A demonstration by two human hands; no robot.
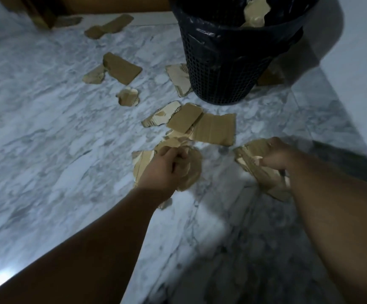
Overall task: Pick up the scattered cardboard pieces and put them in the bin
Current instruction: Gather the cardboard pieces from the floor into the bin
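Observation:
Torn brown cardboard pieces lie scattered over a marble floor. My left hand (167, 165) is closed on a cardboard piece (142, 163) low in the middle. To its right, my right hand (277, 154) grips another torn cardboard piece (257, 170). Just beyond the hands lies a larger flat piece (213, 129) with a smaller one (185, 118) overlapping it. The black mesh bin (226, 69), lined with a black bag, stands at the upper right with cardboard (255, 12) inside it. More pieces (121, 68) lie further left and at the back (110, 26).
A piece (179, 79) leans by the bin's left base and another (270, 76) sits at its right. A pale wall (358, 51) runs along the right. A wooden furniture base (44, 12) stands at the back left. Bare marble floor (35, 139) spreads to the left.

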